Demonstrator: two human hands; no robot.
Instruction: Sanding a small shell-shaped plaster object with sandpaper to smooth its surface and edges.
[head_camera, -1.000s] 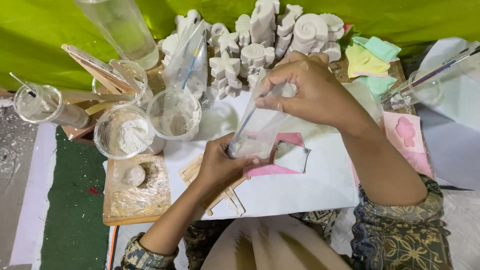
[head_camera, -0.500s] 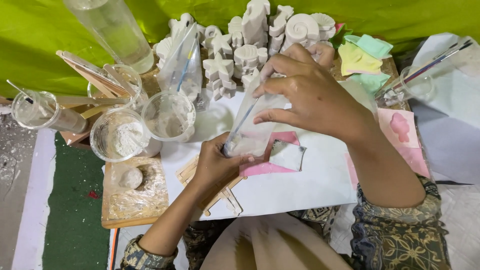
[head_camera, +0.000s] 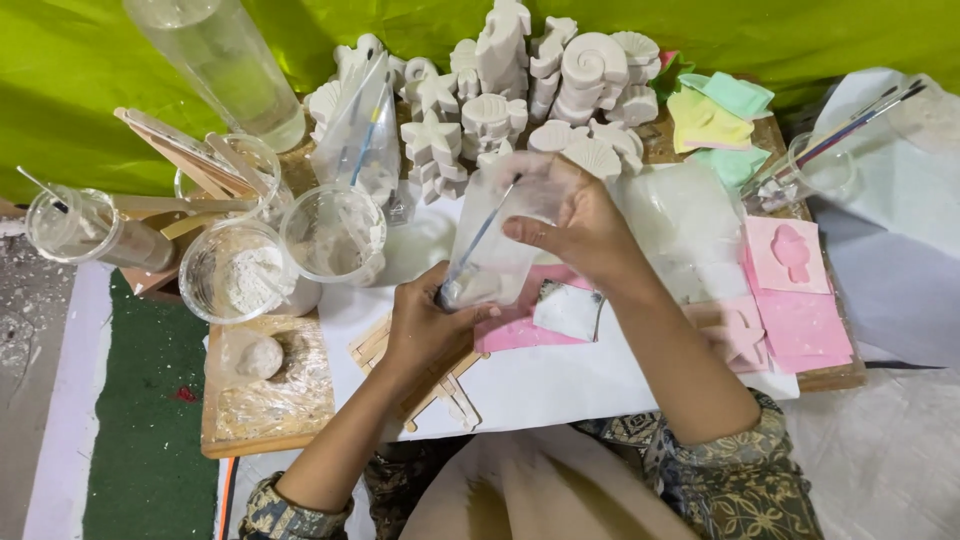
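a clear plastic cup (head_camera: 490, 262) is tilted over the pink mould (head_camera: 520, 325) at the table's middle, gripped at its base by the left hand (head_camera: 425, 325) and steadied by the right hand (head_camera: 570, 222), fingers curled round it, seemingly for pouring

- left hand (head_camera: 425, 325) grips the bottom of a clear plastic bag (head_camera: 492, 255) with a blue-handled stick (head_camera: 478, 240) inside
- right hand (head_camera: 570, 215) holds the bag's top, fingers dusted white
- pink mould (head_camera: 520, 325) sits right under the bag, white block (head_camera: 568, 310) on it
- white shell and starfish casts (head_camera: 520, 85) piled along the board's far edge
- cup of white powder (head_camera: 235, 272) near the left edge, plaster I think
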